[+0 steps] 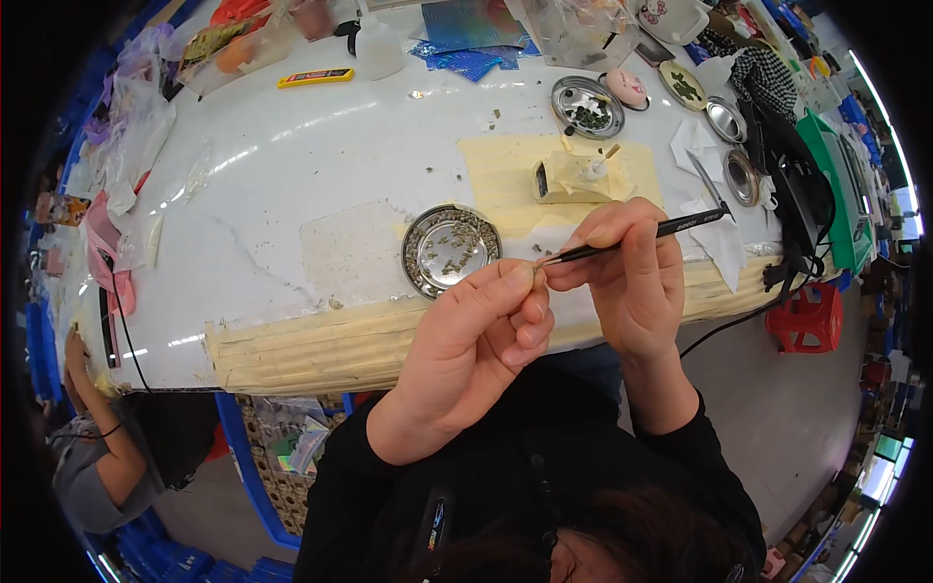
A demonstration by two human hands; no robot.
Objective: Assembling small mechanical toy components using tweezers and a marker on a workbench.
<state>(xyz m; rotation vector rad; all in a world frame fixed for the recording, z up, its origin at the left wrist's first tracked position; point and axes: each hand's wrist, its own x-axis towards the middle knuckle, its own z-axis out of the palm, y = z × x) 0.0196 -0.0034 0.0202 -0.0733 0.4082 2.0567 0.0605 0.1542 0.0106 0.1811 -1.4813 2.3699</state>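
Note:
Black tweezers point(671, 227) are gripped in my right hand point(637, 282), their tips pointing left toward my other hand. My left hand point(476, 325) pinches something tiny between thumb and forefinger, right at the tweezer tips. What it is, I cannot make out. Just beyond my left hand, a round metal dish point(451, 251) holds many small brownish-grey pieces, most along its rim. Behind my right hand a small block point(569, 182) wrapped in yellowish tape stands on a yellow sheet, with a white lump and a short stick on top.
Yellowish tape point(311, 347) covers the table's front edge. Farther back are a metal dish of dark green pieces point(587, 107), a white bottle point(377, 49), a yellow cutter point(316, 79) and blue shiny sheets point(466, 49). A red stool point(805, 318) stands right. At left is another person's arm point(97, 428).

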